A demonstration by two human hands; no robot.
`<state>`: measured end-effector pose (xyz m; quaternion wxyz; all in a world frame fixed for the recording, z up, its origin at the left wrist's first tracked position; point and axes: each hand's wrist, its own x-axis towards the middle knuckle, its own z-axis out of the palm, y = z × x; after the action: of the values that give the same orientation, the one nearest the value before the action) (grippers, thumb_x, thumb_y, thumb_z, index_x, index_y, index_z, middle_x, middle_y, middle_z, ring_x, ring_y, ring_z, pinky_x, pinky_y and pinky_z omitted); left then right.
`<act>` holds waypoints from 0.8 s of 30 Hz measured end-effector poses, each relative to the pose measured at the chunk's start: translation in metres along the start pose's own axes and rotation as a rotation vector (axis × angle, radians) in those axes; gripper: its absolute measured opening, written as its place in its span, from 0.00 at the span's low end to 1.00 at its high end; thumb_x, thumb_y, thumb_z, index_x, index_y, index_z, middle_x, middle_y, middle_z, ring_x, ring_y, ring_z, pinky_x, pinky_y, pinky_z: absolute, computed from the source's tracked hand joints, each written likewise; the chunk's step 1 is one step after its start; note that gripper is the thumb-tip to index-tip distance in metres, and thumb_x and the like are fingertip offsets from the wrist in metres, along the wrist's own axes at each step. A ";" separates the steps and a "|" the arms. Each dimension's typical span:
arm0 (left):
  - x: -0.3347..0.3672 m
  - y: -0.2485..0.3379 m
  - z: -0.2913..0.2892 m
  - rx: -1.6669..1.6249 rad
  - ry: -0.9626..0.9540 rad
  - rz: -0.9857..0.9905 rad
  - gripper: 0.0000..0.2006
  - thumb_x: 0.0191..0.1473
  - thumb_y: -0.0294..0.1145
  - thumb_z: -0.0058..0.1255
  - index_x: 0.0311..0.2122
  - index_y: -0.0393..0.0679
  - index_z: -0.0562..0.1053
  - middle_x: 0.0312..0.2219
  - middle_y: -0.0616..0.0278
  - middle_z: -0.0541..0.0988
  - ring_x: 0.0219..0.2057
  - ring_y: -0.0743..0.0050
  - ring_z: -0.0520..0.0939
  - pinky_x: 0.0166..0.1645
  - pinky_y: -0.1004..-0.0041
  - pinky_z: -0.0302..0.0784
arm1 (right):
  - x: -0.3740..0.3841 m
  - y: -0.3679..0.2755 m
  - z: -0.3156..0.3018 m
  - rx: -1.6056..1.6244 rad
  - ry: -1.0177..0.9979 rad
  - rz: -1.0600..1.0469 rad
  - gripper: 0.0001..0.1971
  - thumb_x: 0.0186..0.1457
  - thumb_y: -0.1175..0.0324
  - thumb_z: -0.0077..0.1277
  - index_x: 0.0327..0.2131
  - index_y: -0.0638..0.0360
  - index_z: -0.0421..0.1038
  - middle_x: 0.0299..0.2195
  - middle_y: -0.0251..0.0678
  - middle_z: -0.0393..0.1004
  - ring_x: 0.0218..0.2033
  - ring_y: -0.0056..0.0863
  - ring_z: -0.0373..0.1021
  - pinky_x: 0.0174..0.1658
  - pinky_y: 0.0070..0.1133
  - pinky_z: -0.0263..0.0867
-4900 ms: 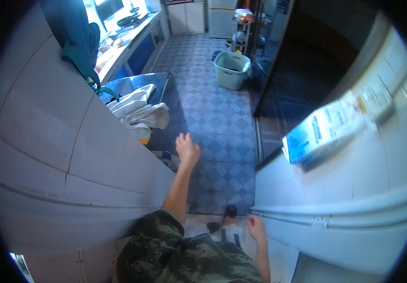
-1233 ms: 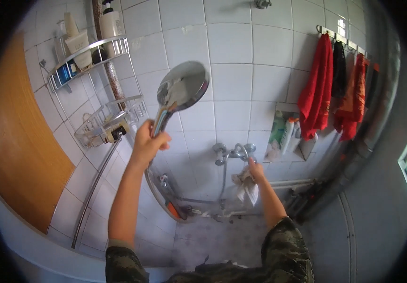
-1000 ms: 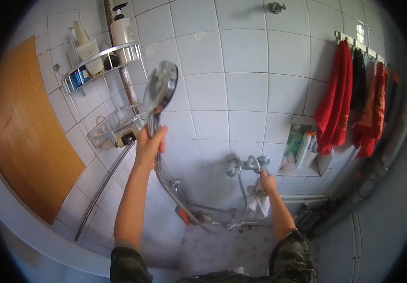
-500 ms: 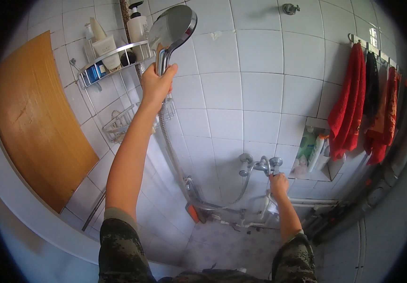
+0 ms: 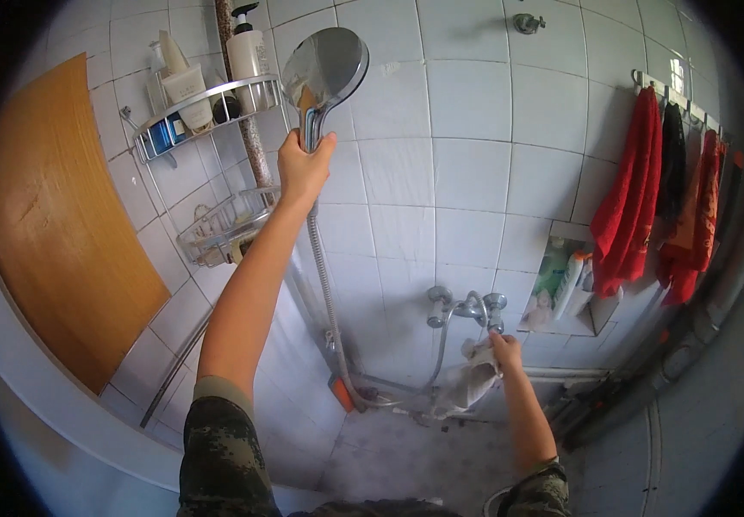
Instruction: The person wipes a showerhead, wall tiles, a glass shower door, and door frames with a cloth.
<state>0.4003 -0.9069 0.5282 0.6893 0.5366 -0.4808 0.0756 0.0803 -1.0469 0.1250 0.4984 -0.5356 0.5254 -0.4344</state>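
Note:
My left hand is wrapped round the handle of a chrome shower head, raised in front of the wall with its round face toward me. A ribbed metal hose hangs from the handle and loops across to the chrome shower mixer on the wall. Just below the mixer's right end my right hand is closed. A whitish, cloth-like piece hangs from its fingers, spread out to the left and partly blurred.
At upper left, two wire corner racks hold bottles and tubes beside a rusty pipe. A wall niche with bottles lies right of the mixer. Red towels hang from a hook rail. An orange object stands near the floor.
The shower head has moved slightly right and down in my left hand. My right hand has dropped a little from the mixer, and the whitish piece has swung out to its left.

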 end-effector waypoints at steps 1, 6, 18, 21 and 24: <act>0.002 -0.003 -0.002 0.000 0.023 0.002 0.13 0.45 0.35 0.56 0.24 0.41 0.64 0.12 0.67 0.68 0.10 0.81 0.67 0.14 0.77 0.62 | -0.006 -0.018 0.005 0.102 -0.054 0.011 0.19 0.49 0.60 0.55 0.31 0.73 0.71 0.24 0.35 0.73 0.24 0.20 0.67 0.27 0.19 0.64; 0.016 -0.010 0.004 -0.034 0.089 0.027 0.14 0.44 0.36 0.56 0.23 0.40 0.63 0.13 0.64 0.69 0.11 0.76 0.70 0.15 0.75 0.65 | -0.025 -0.166 0.027 0.446 -0.106 -0.329 0.14 0.56 0.61 0.47 0.33 0.66 0.69 0.26 0.28 0.69 0.28 0.16 0.62 0.32 0.15 0.60; 0.030 -0.043 -0.001 0.050 0.108 0.186 0.12 0.46 0.34 0.55 0.24 0.41 0.64 0.14 0.68 0.68 0.10 0.82 0.67 0.14 0.78 0.62 | 0.045 -0.369 0.075 -0.844 0.503 -1.540 0.33 0.42 0.61 0.53 0.55 0.51 0.58 0.60 0.37 0.50 0.49 0.39 0.58 0.51 0.32 0.57; 0.037 -0.051 -0.010 0.052 0.095 0.181 0.12 0.47 0.34 0.55 0.26 0.41 0.65 0.15 0.69 0.68 0.10 0.83 0.67 0.14 0.78 0.62 | 0.059 -0.339 0.106 -0.931 0.200 -1.683 0.34 0.43 0.57 0.51 0.56 0.51 0.55 0.57 0.40 0.54 0.51 0.42 0.57 0.52 0.34 0.56; 0.052 -0.058 -0.006 -0.008 0.082 0.210 0.11 0.47 0.34 0.55 0.27 0.40 0.66 0.15 0.69 0.68 0.10 0.83 0.67 0.14 0.79 0.62 | 0.023 -0.382 0.134 -0.976 -0.208 -1.451 0.28 0.48 0.53 0.46 0.50 0.56 0.57 0.52 0.46 0.59 0.51 0.42 0.59 0.53 0.33 0.55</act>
<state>0.4674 -0.9471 0.5284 0.6987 0.4771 -0.5061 0.1675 0.2643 -1.0784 0.4848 -0.1396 -0.9273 0.1345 -0.3202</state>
